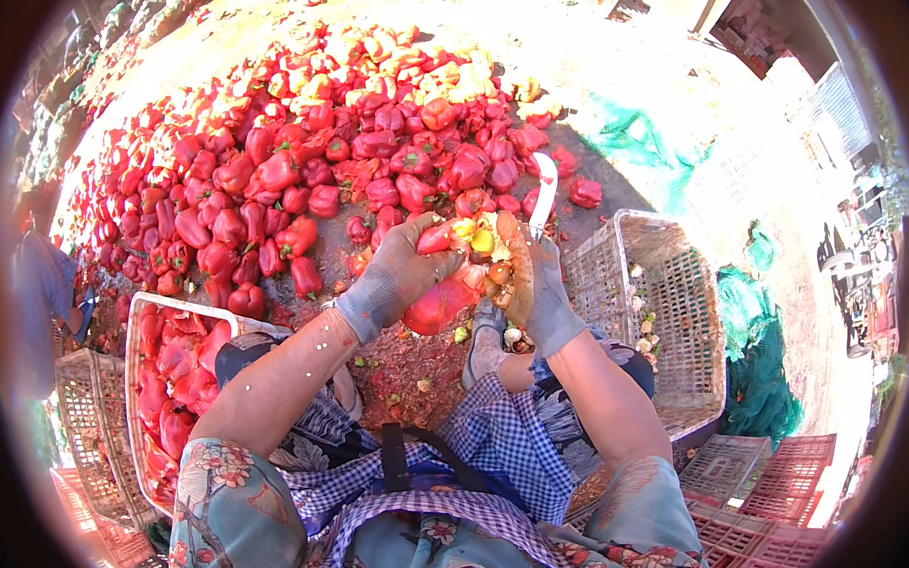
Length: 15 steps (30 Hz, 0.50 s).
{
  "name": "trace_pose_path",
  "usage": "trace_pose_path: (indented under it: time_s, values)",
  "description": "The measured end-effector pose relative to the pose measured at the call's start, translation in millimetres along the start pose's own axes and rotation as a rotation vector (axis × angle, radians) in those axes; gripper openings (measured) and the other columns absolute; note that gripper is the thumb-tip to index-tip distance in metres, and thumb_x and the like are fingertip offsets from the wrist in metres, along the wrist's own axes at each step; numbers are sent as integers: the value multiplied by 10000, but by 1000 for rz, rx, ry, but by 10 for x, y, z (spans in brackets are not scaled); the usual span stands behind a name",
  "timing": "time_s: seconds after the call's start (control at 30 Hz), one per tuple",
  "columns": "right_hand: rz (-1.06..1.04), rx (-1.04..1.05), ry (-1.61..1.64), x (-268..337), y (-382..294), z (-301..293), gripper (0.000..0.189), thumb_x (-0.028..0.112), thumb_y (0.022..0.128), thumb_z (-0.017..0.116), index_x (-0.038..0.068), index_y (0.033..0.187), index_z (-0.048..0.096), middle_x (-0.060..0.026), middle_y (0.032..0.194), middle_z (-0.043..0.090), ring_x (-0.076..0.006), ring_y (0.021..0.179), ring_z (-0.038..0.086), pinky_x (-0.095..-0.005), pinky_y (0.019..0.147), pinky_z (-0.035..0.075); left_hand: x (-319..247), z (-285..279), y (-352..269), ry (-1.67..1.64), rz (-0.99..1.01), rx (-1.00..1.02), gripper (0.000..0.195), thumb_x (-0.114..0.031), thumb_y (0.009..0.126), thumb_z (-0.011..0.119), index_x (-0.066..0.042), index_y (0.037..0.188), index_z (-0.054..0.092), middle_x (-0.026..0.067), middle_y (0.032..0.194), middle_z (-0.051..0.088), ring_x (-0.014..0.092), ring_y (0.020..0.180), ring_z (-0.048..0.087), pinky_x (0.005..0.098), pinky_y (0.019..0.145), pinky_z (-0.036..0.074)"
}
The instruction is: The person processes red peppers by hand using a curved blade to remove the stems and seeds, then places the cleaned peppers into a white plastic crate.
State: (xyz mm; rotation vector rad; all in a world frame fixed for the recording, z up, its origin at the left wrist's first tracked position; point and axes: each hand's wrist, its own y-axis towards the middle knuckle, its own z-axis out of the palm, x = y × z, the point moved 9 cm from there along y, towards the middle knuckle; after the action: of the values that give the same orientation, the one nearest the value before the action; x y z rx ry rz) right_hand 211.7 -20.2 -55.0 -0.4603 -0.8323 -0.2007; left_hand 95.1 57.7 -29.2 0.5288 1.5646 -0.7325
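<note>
My gloved left hand (406,263) grips a torn-open red bell pepper (433,307) in front of my knees. Pale seeds and a yellow-green core (483,241) show between the two hands. In my right hand (538,287), also gloved, is a knife (545,193) with a curved, light blade pointing up and away; its handle is hidden in the grip. The right fingers rest against the core and the pepper's inner side. Beyond the hands spreads a large heap of whole red bell peppers (278,173).
At my left stands a white plastic crate (132,378) of opened red peppers. A crate (668,299) with several cores lies at my right, near green netting (759,385). Red crates (789,476) are at lower right. Another person's leg (45,292) shows at far left.
</note>
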Motion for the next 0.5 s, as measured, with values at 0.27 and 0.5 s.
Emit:
trace_pose_path:
  time_s: [0.27,0.5]
  values:
    - [-406,-275,-247,959,-205,-414,313,308,887,638,79,1093,584,4,616,509,-80,396,460,-245,351,371,223,-213,47,5,-40,-113,476,-140,815,710,29,1204,495,40,1005,631,104,903,598,238,786,499]
    - [-984,-751,-1306,2395,-1135,-1190,345,189,858,660,26,1140,547,-56,794,587,-115,617,545,-250,547,460,58,-209,27,-3,-85,-37,646,-137,797,707,76,1318,390,86,1088,607,126,982,578,264,831,491]
